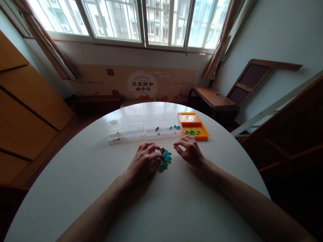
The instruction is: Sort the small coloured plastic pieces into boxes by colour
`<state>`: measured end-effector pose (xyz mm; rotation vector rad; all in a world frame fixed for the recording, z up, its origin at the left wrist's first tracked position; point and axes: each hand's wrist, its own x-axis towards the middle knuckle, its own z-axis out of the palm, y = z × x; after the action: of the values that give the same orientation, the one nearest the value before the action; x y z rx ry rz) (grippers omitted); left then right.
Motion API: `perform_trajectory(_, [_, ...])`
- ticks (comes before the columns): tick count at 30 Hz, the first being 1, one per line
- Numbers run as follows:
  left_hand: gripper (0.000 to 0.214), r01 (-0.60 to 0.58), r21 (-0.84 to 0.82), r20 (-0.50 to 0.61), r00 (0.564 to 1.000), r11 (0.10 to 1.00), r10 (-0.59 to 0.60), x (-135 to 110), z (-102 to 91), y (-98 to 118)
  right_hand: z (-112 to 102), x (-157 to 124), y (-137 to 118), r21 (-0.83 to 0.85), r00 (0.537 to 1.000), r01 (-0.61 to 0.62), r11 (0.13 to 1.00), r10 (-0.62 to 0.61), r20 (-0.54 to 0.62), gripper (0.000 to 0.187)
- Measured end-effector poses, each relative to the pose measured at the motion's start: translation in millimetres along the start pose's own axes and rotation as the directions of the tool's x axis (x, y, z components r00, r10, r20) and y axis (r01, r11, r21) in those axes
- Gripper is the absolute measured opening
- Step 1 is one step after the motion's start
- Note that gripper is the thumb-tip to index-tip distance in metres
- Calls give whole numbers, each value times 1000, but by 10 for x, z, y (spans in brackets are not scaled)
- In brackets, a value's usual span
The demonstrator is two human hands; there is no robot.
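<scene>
Many tiny pieces [166, 159] between left hand [144, 160], grip unclear, and right hand [191, 152], loosely spread

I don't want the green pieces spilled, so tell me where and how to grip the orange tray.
Take the orange tray by its right rim, probably coming from the right with the right hand, pinching it inside and out. That rim is raised and exposed, whereas the left side is crowded by the clear box. Green pieces lie loose within, so keep it level.

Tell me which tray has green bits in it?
The orange tray, at the right end of the row, holds green bits; the clear trays to its left show no green.
</scene>
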<state>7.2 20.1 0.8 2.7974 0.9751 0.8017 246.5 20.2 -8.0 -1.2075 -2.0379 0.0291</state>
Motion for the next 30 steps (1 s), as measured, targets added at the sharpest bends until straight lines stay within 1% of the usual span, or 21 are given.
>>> perform_trajectory(7, [10,31,-7,12,999,1000,-30,19,7,7,7,-6,-53,35,1000,28,999,-28,-8,7])
perform_trajectory(13, [12,52,-11,24,998,999,-52,28,-5,23,19,-18,-92,56,998,55,997,-55,-6,8])
perform_trajectory(17, [11,46,-8,22,999,999,-46,34,-6,20,21,-18,-121,59,998,60,996,-61,15,7])
perform_trajectory(20, [8,7,2,-33,999,1000,-7,34,4,6,14,-15,-156,68,998,47,997,-50,44,9])
perform_trajectory(23, [8,-44,18,-106,993,999,45,28,13,-8,12,-15,-195,86,994,41,995,-50,100,9])
perform_trajectory(26, [8,-94,30,-177,979,995,98,22,8,-2,22,-20,-224,118,978,99,988,-119,170,11])
perform_trajectory(30, [13,-166,48,-234,957,985,173,29,-18,35,47,-26,-246,181,957,170,969,-206,206,14])
